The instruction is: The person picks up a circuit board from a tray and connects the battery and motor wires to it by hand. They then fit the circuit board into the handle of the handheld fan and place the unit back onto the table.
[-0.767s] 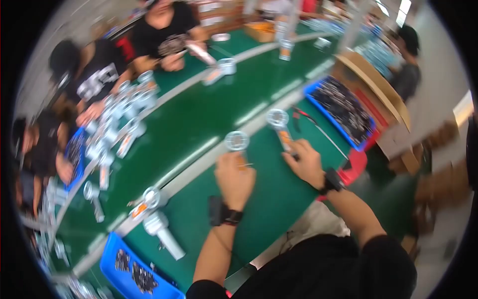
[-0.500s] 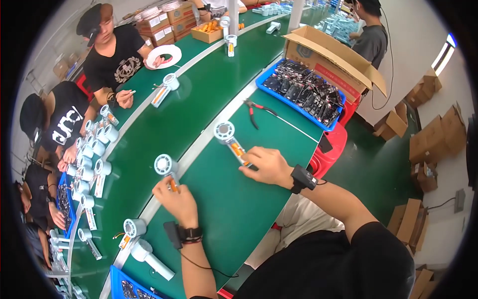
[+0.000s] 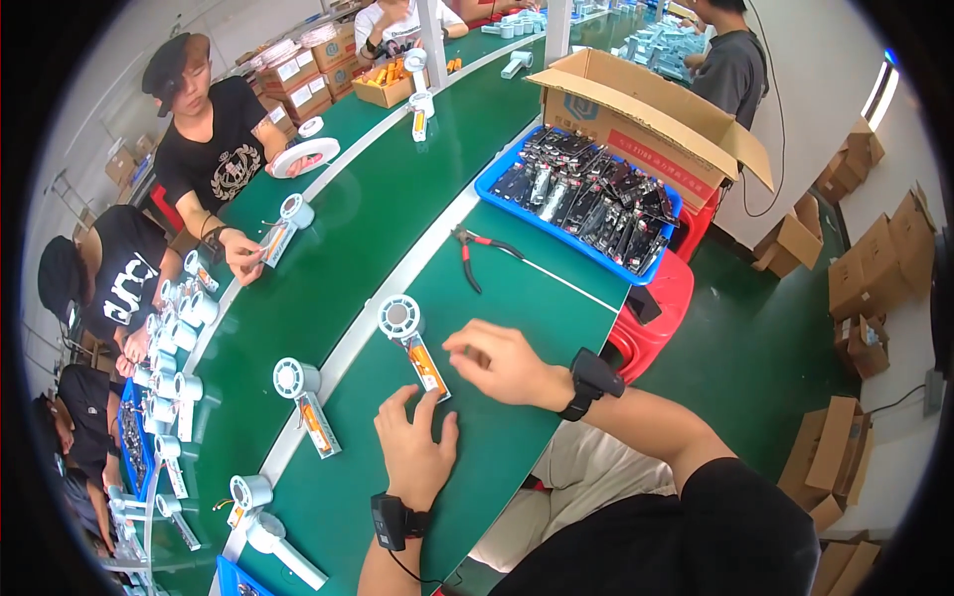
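Note:
A pale blue handheld fan lies on the green work surface in front of me, its handle uncovered to show an orange part and wires. My left hand is at the lower end of that handle, fingers spread, with the index fingertip at its edge. Just right of the handle, my right hand hovers with bent fingers and a gap at the thumb; nothing shows in it. A second fan with an uncovered handle lies to the left, apart from both hands.
Red-handled pliers lie beyond my right hand. Behind them are a blue tray of dark circuit boards and an open carton. More fans lie at lower left. Across the green belt, a co-worker's hand touches another fan.
My left hand has left the left fan and moved right to the other fan's handle. My right hand has come off that handle. The co-worker's hand has reached a fan on the belt.

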The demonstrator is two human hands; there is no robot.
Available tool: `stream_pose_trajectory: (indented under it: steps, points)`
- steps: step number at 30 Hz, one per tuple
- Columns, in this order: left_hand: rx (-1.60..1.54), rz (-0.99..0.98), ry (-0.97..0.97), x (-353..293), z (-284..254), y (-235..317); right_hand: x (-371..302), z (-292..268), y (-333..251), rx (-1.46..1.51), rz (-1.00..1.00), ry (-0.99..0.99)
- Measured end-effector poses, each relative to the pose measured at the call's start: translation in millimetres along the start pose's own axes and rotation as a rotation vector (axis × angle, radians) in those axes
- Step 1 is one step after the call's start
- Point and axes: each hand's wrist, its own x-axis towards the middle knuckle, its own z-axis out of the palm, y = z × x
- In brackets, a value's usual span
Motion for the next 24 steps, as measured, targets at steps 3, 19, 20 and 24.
stream_pose_trajectory:
  steps: [3,19,20,24]
  points:
    - [-0.008,0.014,-0.039,-5,-3,0,25,-26,15,-0.203,-0.352,0.189]
    - [-0.089,0.102,0.110,-17,-12,-10,128,-181,76,-1.201,0.119,0.134]
    - [-0.104,0.096,0.112,-15,-11,-11,125,-177,66,-1.325,0.069,0.196]
    - [-0.149,0.065,0.110,-22,-7,-13,121,-171,60,-1.482,0.054,0.188]
